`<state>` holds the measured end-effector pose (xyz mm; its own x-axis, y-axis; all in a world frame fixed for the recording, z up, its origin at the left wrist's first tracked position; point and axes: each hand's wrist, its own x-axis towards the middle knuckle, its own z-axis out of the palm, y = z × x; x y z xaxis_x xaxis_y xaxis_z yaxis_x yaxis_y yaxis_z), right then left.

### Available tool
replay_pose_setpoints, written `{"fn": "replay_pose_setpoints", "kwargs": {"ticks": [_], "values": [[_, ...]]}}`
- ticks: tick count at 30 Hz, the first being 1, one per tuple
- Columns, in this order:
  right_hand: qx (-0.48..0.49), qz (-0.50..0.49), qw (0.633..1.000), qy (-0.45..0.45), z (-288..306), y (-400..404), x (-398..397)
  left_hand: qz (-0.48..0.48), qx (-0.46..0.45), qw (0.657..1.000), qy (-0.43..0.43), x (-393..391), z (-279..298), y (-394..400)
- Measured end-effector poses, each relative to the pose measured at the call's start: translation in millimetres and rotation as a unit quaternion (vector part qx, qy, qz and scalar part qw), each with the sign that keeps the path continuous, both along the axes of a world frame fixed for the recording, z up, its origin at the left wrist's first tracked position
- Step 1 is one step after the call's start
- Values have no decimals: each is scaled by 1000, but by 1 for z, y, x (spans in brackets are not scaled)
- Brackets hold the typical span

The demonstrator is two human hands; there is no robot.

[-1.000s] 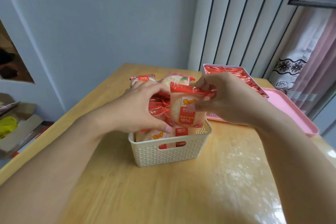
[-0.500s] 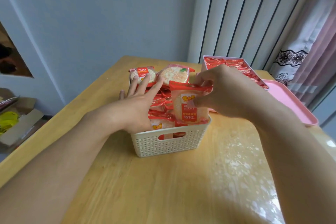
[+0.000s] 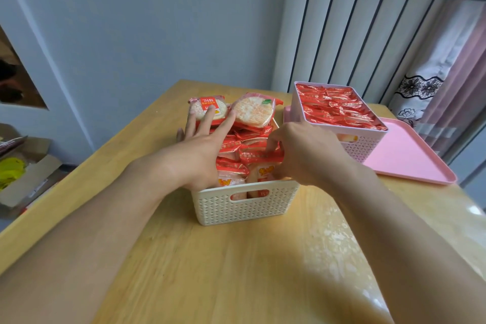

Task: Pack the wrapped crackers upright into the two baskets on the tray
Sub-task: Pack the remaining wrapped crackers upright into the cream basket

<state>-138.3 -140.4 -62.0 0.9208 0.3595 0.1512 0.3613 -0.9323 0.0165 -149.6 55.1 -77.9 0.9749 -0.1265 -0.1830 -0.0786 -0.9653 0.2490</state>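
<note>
A cream woven basket (image 3: 244, 206) stands on the wooden table, holding several red-wrapped crackers on edge. My right hand (image 3: 302, 152) pinches the top of one wrapped cracker (image 3: 259, 159) that sits low in the basket's near right corner. My left hand (image 3: 202, 147) lies flat over the packs on the left side, fingers spread and holding nothing. Two packs (image 3: 252, 112) lie flat beyond the basket. A pink basket (image 3: 365, 143), full of upright red packs, stands on the pink tray (image 3: 410, 160) to the right.
The wooden table (image 3: 236, 271) runs toward me. An open cardboard box (image 3: 29, 173) with yellow contents sits on the floor at left. A wall, white vertical slats and a curtain stand behind the table.
My right hand has lowered the cracker from above the rim down into the cream basket. My left hand has opened and slid forward over the packs.
</note>
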Motion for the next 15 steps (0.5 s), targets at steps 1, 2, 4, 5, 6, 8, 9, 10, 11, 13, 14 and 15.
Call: {"fn": "replay_pose_setpoints", "kwargs": {"ticks": [1, 2, 4, 5, 6, 8, 9, 10, 11, 13, 14, 15], "values": [[0, -1, 1000, -11, -1, 1, 0, -2, 3, 1000, 2, 0, -1, 0], [-2, 1, 1000, -20, -2, 1, 0, -8, 7, 1000, 3, 0, -2, 0], [-3, 4, 1000, -10, -2, 0, -1, -20, 16, 1000, 11, -1, -3, 0], [6, 4, 1000, 7, 2, -1, -2, -21, 16, 1000, 13, -1, -3, 0], [25, 2, 999, 26, 6, -3, -2, -22, 16, 999, 17, -1, -3, 0], [91, 0, 996, 20, 15, -5, -1, -25, 15, 999, 24, -1, -1, 0], [130, -4, 991, -12, 19, -5, 1, -26, 14, 999, 27, -1, 0, 0], [157, -9, 986, -55, 20, -4, 5, -28, 15, 999, 27, -1, 0, 0], [167, -12, 982, -91, 18, -2, 9, -27, 18, 999, 27, -1, 1, -1], [145, -8, 984, -104, 10, 3, 20, -20, 19, 999, 22, 0, -1, -1], [130, 0, 988, -80, 5, 4, 26, -13, 18, 1000, 17, 1, -3, -2], [118, 9, 992, -53, 1, 5, 31, -7, 17, 1000, 9, 1, -5, -1]]}}
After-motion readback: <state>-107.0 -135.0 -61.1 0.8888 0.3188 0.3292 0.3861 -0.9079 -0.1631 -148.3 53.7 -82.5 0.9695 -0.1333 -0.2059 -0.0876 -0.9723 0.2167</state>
